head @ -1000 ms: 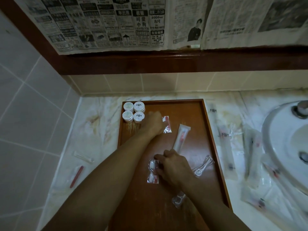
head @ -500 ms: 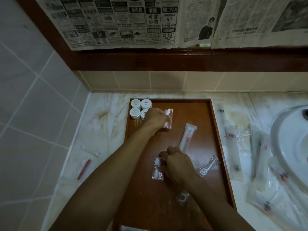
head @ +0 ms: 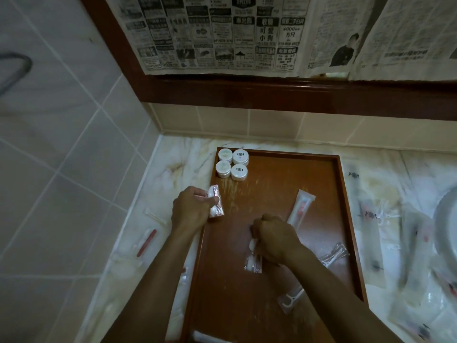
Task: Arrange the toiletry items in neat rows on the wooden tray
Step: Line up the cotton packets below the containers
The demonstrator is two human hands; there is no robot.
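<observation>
A wooden tray (head: 272,169) lies on the marble counter. Several white round jars (head: 232,164) stand in a square at its far left corner. My left hand (head: 190,210) holds a small clear packet with red print (head: 215,204) over the tray's left rim. My right hand (head: 274,240) pinches the top of a second small packet (head: 253,258) at the tray's middle. A wrapped tube (head: 300,206) lies just beyond my right hand. Wrapped floss picks (head: 333,253) lie right of it, and another wrapped floss pick (head: 290,299) lies nearer me.
Long wrapped items (head: 371,219) lie on the counter right of the tray, beside the white basin (head: 445,219). Wrapped items, one with a red stick (head: 147,242), lie on the counter to the left. Tiled walls stand left and behind, with newspaper (head: 222,33) hung above.
My left hand drew its packet back from beside the jars toward the tray's left rim. My right hand stayed on the middle packet. The view shifted.
</observation>
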